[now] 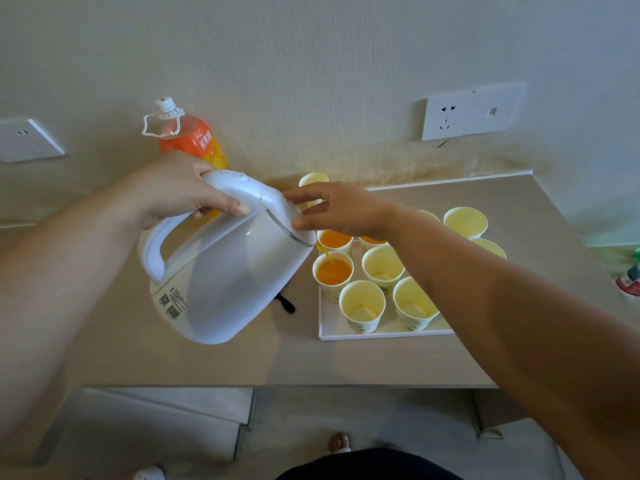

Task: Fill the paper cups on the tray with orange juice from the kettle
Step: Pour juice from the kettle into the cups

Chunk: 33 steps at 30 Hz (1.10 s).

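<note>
My left hand (187, 190) grips the handle of a white kettle (228, 271), which is tilted to the right. A thin stream of orange juice falls from its spout into a paper cup (333, 271) at the left of the white tray (346, 336). My right hand (341, 211) presses straight fingers on the kettle's lid. Behind that cup stand two cups holding juice (335, 239), one partly hidden by my right wrist. Three empty cups (362, 303) stand at the tray's front and middle.
An orange juice bottle (194, 140) stands by the wall behind the kettle. More empty cups (465, 221) stand right of the tray and one at the back (313, 180). A black cord end (285, 303) lies beside the kettle. Wall sockets (471, 112) are above the table.
</note>
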Each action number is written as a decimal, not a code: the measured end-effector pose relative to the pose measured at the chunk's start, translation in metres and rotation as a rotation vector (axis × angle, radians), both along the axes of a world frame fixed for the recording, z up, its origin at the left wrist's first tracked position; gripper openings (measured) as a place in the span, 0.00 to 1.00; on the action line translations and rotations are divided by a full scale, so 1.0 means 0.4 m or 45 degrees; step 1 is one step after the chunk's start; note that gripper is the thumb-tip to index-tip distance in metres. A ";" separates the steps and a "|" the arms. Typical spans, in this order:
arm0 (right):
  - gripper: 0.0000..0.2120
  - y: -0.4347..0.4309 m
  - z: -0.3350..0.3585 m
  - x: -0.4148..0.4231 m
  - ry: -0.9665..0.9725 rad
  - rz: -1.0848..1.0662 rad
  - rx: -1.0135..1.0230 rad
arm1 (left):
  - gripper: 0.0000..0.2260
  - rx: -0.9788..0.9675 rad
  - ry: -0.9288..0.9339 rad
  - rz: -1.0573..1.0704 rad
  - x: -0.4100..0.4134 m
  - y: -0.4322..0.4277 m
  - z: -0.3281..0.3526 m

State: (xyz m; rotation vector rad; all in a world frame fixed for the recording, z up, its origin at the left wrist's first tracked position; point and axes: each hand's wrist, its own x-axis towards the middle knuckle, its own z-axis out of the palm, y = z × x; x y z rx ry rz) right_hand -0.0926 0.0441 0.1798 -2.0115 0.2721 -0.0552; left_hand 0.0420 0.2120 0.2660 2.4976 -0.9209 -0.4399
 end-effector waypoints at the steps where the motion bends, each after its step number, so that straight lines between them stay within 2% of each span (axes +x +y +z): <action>1: 0.26 -0.002 -0.003 0.001 0.006 -0.002 -0.001 | 0.18 0.003 -0.001 -0.003 0.002 0.000 -0.003; 11: 0.27 -0.003 -0.024 0.005 0.062 0.020 -0.044 | 0.12 -0.024 0.105 0.004 -0.007 0.001 -0.038; 13: 0.27 -0.002 -0.025 0.002 0.078 0.028 -0.113 | 0.18 -0.021 0.170 0.029 -0.009 0.007 -0.050; 16: 0.27 -0.001 -0.025 0.000 0.090 0.046 -0.233 | 0.40 -0.024 0.229 0.047 -0.004 0.023 -0.072; 17: 0.27 -0.002 -0.025 0.000 0.091 0.058 -0.259 | 0.42 -0.041 0.256 0.060 0.000 0.028 -0.081; 21: 0.28 -0.008 -0.017 -0.003 0.101 0.080 -0.296 | 0.35 -0.122 0.332 0.098 -0.022 0.034 -0.087; 26: 0.27 -0.010 0.001 -0.018 0.097 0.112 -0.335 | 0.48 -0.169 0.311 0.091 -0.033 0.048 -0.088; 30: 0.30 -0.007 0.014 -0.037 0.135 0.135 -0.357 | 0.47 -0.152 0.297 0.051 -0.042 0.048 -0.083; 33: 0.31 0.000 0.022 -0.058 0.143 0.132 -0.356 | 0.43 -0.127 0.266 -0.001 -0.053 0.047 -0.077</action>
